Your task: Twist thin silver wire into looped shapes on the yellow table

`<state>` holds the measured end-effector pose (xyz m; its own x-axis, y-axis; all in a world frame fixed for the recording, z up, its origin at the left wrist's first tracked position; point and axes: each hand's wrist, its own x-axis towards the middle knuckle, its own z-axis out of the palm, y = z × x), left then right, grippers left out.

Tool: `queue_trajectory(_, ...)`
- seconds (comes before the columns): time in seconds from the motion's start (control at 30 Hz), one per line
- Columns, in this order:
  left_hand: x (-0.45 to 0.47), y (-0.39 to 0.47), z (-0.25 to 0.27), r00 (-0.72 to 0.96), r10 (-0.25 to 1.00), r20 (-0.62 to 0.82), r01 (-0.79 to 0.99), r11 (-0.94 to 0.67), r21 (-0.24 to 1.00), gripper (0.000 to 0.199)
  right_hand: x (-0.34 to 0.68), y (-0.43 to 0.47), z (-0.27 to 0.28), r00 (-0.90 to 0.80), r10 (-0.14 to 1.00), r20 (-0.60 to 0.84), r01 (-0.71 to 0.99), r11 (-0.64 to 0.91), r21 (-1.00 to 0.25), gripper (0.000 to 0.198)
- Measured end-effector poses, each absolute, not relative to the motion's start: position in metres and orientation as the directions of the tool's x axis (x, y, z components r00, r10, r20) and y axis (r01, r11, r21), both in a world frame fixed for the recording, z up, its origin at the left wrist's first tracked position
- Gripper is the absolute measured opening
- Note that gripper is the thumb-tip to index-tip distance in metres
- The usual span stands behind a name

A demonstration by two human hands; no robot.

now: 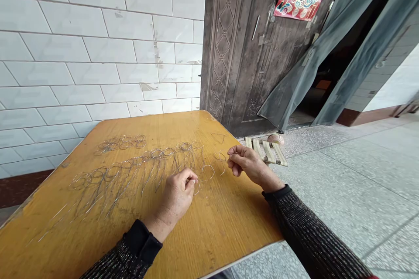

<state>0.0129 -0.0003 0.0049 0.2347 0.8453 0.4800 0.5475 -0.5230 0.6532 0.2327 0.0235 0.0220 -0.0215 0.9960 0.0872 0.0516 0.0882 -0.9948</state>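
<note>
My left hand [178, 194] is closed above the table, thumb and forefinger pinched on a thin metal wire. Part of that wire curls out below the fingertips, and a round wire loop [207, 173] shows just beyond them. To the right, near the table's edge, my right hand [247, 165] has its fingers drawn together in a pinch. Thin curved wire [220, 155] shows beside its fingertips; whether they grip it is too fine to tell. A long row of looped wires with straight tails [157, 154] lies left of and beyond my left hand.
A smaller cluster of wire loops [121, 143] lies farther back on the yellow wooden table [222, 235]. White tiled wall [94, 48] borders the table's far side. A low stool with woven straps [270, 151] stands right of it, by a dark carved door [235, 52] and grey curtains [294, 83].
</note>
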Motion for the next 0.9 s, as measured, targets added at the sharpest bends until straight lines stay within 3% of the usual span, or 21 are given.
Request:
queue_trajectory(0.17, 0.013, 0.000, 0.004, 0.232, 0.856, 0.462, 0.539, -0.509, 0.671, 0.017, 0.235, 0.026, 0.016, -0.170, 0.985, -0.035, -0.092, -0.051, -0.994, 0.018)
queue_trajectory(0.43, 0.014, 0.000, 0.003, 0.223, 0.879, 0.421, 0.504, -0.473, 0.722, 0.015, 0.235, 0.026, 0.017, -0.242, 0.970, -0.028, -0.260, -0.093, -0.961, 0.020)
queue_trajectory(0.77, 0.014, 0.000, 0.002, 0.231, 0.877, 0.422, 0.500, -0.479, 0.722, 0.016, 0.225, 0.020, 0.018, -0.319, 0.948, -0.008, -0.255, -0.094, -0.962, 0.029)
queue_trajectory(0.9, 0.015, 0.000, 0.002, 0.212, 0.903, 0.374, 0.438, -0.430, 0.789, 0.014, 0.221, 0.016, 0.020, -0.326, 0.944, 0.053, -0.156, 0.002, -0.988, 0.029)
